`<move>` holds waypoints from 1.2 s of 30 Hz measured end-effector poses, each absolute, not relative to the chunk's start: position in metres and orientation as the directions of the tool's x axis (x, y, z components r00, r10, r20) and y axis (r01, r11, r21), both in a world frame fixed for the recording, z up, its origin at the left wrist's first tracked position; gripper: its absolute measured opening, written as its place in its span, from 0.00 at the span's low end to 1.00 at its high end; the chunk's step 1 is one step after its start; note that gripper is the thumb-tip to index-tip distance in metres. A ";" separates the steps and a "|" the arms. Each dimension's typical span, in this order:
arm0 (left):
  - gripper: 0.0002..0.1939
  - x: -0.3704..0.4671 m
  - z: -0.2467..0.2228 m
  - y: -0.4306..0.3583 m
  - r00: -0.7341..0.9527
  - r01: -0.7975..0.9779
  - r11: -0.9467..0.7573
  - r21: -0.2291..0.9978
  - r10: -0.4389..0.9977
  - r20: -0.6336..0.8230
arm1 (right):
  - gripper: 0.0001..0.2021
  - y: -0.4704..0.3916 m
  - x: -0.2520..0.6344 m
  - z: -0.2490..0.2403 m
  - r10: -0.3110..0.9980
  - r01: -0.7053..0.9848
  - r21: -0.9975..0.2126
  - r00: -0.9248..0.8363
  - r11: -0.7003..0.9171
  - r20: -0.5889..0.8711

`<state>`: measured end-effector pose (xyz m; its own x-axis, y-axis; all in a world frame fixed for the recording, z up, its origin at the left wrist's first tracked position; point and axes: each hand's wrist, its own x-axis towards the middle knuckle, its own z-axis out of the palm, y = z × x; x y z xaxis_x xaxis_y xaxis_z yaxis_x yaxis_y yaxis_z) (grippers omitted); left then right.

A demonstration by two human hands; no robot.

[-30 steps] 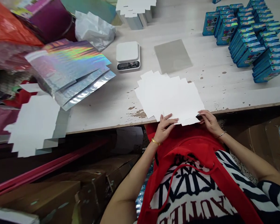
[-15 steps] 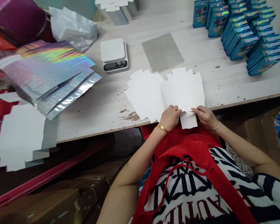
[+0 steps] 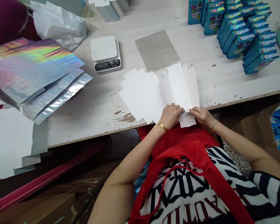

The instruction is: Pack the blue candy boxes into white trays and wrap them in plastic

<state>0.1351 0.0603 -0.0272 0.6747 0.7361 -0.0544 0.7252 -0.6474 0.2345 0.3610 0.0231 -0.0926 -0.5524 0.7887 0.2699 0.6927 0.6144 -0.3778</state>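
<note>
A white cardboard blank (image 3: 180, 84), its side panels bent up along creases, lies at the table's front edge, with a small end flap sticking out over the edge. My left hand (image 3: 171, 116), with a gold bracelet, grips the blank's near left corner. At its near right corner my right hand (image 3: 202, 116) pinches the card between thumb and fingers. Left of this blank, close to my left hand, lies a fanned stack of flat white blanks (image 3: 142, 95).
A white scale (image 3: 105, 51) and a grey square sheet (image 3: 157, 49) lie behind the stack. Rows of blue candy boxes (image 3: 239, 45) stand at the back right. Shiny holographic pouches (image 3: 42, 71) and more white blanks (image 3: 11, 137) are at the left.
The blank's side panels have gone from flat to bent upward and inward between my hands. Both hands keep hold of its near corners. The view has shifted slightly.
</note>
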 end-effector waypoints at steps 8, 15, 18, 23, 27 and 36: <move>0.12 0.129 -0.024 0.064 0.745 0.659 -0.722 0.208 0.665 -0.051 | 0.27 0.023 0.377 -0.082 0.612 0.583 -0.185 -0.755 0.791 0.237; 0.22 0.120 -0.013 0.065 0.878 0.459 -0.840 0.290 0.478 -0.008 | 0.22 0.025 0.363 -0.090 0.669 0.613 -0.272 -0.652 0.742 0.356; 0.17 0.125 -0.012 0.067 0.837 0.545 -0.801 0.248 0.536 -0.110 | 0.21 0.023 0.356 -0.087 0.701 0.638 -0.304 -0.577 0.707 0.418; 0.16 0.143 -0.003 0.076 0.627 0.779 -0.593 0.204 0.724 -0.289 | 0.23 0.019 0.352 -0.086 0.735 0.692 -0.301 -0.495 0.656 0.464; 0.15 0.147 0.000 0.079 0.532 0.845 -0.466 0.262 0.783 -0.322 | 0.24 0.017 0.349 -0.091 0.770 0.748 -0.224 -0.544 0.625 0.334; 0.46 0.133 -0.071 0.015 0.103 0.602 -0.345 0.720 0.928 0.358 | 0.24 0.017 0.340 -0.088 0.794 0.759 -0.237 -0.562 0.607 0.234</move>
<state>0.1332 0.0154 -0.0715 0.1029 0.9279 0.3583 0.6016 -0.3449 0.7205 0.3405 0.0166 -0.0881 -0.5618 0.7935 0.2339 0.7586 0.6069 -0.2372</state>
